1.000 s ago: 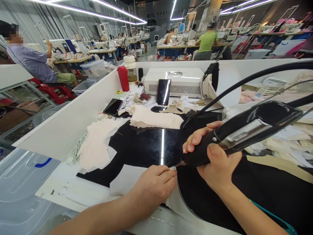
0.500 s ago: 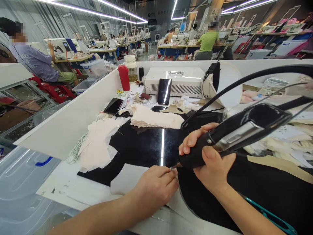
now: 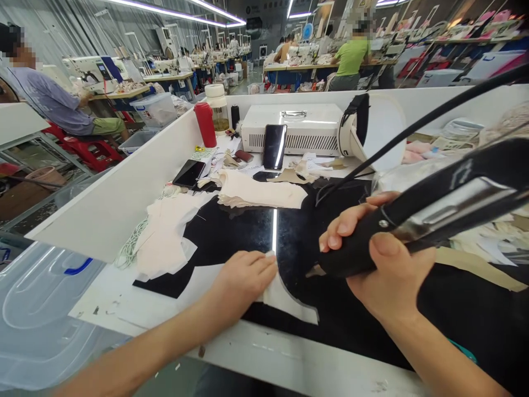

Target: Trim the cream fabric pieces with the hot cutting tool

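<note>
The right grip (image 3: pixel 392 270) was clamped around a black tool (image 3: pixel 446 193); to its left, a white piece (image 3: pixel 287 303) lay under the left grip (image 3: pixel 246 281), whether pinched I couldn't tell.

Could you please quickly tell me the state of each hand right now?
Left hand: palm down on the white piece; whether it grips cannot be told.
Right hand: closed around the black handheld tool.

A red tumbler (image 3: pixel 205 125) stands beside a lidded jar (image 3: pixel 217 107) and black spool (image 3: pixel 235 118).
</note>
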Motion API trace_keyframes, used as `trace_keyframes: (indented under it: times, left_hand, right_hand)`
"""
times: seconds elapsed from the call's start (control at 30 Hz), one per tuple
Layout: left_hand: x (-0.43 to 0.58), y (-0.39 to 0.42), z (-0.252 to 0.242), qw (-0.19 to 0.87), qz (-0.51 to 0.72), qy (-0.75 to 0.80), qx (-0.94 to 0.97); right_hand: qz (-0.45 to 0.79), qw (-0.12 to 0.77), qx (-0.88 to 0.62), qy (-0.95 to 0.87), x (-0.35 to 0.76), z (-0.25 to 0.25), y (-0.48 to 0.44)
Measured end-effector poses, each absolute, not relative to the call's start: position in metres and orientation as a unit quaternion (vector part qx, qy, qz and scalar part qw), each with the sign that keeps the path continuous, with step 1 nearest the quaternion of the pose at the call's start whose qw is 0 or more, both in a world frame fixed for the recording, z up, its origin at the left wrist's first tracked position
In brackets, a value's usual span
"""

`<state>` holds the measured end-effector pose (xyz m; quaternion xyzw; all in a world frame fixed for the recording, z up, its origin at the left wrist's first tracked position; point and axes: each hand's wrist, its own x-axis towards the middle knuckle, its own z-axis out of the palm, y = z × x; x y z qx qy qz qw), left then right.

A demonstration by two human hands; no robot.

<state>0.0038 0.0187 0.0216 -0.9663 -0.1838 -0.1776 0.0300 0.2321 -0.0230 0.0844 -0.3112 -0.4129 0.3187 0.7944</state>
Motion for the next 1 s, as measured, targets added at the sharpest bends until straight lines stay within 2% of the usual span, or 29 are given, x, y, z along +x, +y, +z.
trace_keyframes:
  times: [0.17, 0.33, 0.4, 0.73, 1.0]
  left_hand:
    - [-0.012, 0.027, 0.019, 0.045, -0.231, -0.195, -0.952]
    - [0.005, 0.006, 0.024, -0.085, -0.267, -0.166, -0.945]
    - [0.017, -0.002, 0.022, -0.107, -0.268, -0.162, -0.944]
    - [0.037, -0.009, 0.003, -0.069, -0.189, -0.143, -0.969]
    - [0.041, -0.010, 0.003, 0.002, -0.189, -0.123, -0.974]
  right_hand:
    - [0.326, 0.791, -0.312, -0.412, 0.232, 0.081, -0.047]
    - [0.324, 0.795, -0.300, -0.416, 0.226, 0.076, -0.054]
    - [0.324, 0.793, -0.306, -0.416, 0.224, 0.075, -0.056]
    - [0.339, 0.782, -0.307, -0.424, 0.223, 0.069, -0.064]
    - [0.332, 0.784, -0.301, -0.429, 0.222, 0.072, -0.063]
